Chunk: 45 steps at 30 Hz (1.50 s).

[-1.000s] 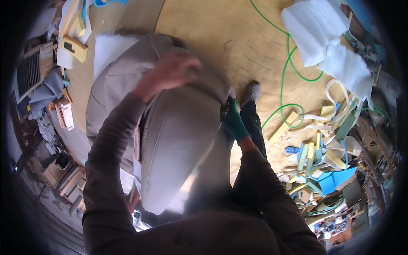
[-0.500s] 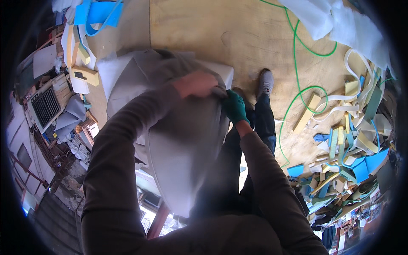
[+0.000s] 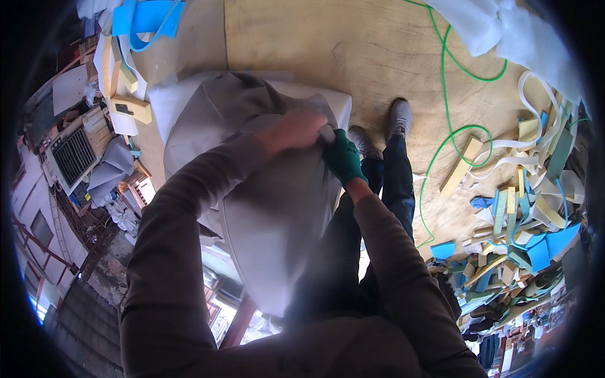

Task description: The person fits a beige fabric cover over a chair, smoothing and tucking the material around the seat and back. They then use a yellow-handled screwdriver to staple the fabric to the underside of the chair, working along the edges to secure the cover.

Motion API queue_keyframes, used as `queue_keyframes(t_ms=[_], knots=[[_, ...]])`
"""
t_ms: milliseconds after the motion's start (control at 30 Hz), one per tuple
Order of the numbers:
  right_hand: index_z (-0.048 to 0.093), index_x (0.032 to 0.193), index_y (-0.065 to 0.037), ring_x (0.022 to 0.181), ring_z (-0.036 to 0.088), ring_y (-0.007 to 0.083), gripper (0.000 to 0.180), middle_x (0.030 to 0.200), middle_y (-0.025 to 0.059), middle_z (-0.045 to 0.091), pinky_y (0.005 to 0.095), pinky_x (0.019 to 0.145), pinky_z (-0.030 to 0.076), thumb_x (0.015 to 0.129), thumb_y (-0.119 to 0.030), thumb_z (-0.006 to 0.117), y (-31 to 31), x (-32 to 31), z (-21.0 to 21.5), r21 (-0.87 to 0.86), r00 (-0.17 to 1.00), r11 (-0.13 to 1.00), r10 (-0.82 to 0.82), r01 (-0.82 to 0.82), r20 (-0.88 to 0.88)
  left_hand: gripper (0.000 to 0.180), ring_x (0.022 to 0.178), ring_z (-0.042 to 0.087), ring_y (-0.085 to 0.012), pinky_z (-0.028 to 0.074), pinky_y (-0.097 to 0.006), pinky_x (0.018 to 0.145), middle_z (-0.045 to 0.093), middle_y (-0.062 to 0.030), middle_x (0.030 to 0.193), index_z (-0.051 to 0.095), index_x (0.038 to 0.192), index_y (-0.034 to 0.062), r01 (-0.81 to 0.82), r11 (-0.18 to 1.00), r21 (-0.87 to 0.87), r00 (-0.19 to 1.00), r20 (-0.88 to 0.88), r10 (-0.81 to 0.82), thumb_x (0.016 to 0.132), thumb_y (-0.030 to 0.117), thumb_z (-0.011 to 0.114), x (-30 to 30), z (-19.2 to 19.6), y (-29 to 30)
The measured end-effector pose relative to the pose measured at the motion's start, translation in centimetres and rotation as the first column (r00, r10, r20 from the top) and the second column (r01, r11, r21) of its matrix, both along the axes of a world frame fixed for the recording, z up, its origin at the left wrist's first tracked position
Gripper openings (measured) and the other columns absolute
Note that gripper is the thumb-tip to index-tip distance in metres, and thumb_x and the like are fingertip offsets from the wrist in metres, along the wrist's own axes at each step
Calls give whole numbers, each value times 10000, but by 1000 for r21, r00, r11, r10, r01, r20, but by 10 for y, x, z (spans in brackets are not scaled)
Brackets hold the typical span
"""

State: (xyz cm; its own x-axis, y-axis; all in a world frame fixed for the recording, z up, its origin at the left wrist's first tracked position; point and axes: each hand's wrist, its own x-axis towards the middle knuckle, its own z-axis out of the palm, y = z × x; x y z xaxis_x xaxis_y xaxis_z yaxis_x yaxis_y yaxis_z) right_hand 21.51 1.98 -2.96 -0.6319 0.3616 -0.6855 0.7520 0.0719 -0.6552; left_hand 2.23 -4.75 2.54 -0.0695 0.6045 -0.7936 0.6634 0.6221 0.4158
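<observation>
The cover (image 3: 277,246) is in the middle, with a sheet (image 3: 341,112) behind it. The left hand (image 3: 296,131) is on it, the right hand (image 3: 343,156) at its right side. To the right, shoes (image 3: 399,118) are on the floor (image 3: 302,38), then a hose (image 3: 443,63), then foam scraps (image 3: 510,205). Far left is a grille box (image 3: 74,154).

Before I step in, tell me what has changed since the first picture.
The bare left hand has moved right across the grey seamed cover, close to the green-gloved right hand; white sheet now shows past the cover's upper right. The right hand stays at the cover's right edge.
</observation>
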Motion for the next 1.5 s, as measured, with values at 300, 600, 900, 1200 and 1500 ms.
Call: queue_keyframes(t_ms=[300,600,900,1200,1500], knots=[[747,1093,-93,1008,746,468,244,1056,222,788,584,870,575,980,-304,699,38,8,78,54,972,984,176,-170,-154,437,1237,700,-430,546,-518,1044,746,-238,1281,720,1222,25,12,984,-180,948,315,46,932,337,817,-15,21,16],[570,1357,-115,1040,734,515,402,1044,279,767,595,875,573,1010,-282,684,18,8,64,140,960,985,132,-100,-247,284,1161,693,-475,550,-567,964,745,-229,1184,684,1178,35,-129,991,47,984,129,122,909,118,721,0,44,4],[725,1189,-106,1056,747,471,286,1087,244,787,581,892,583,992,-310,689,-3,23,39,109,985,983,153,-145,-77,127,997,733,-452,569,-572,868,745,-218,992,680,996,34,-12,950,311,998,-54,30,874,70,672,14,43,-11],[733,1214,-129,1076,754,444,481,1112,199,802,575,951,579,1027,-566,657,10,7,37,41,963,980,185,-196,197,73,956,730,-456,563,-585,826,731,-211,941,688,943,60,-27,977,210,997,-61,41,884,99,671,23,14,1],[744,1232,-132,1122,755,437,434,1119,212,809,574,962,580,1038,-504,634,9,0,11,-47,942,983,182,-176,283,193,1013,737,-462,569,-561,898,774,-206,1013,775,1071,82,-151,975,161,976,178,122,920,132,666,11,-29,-4]])
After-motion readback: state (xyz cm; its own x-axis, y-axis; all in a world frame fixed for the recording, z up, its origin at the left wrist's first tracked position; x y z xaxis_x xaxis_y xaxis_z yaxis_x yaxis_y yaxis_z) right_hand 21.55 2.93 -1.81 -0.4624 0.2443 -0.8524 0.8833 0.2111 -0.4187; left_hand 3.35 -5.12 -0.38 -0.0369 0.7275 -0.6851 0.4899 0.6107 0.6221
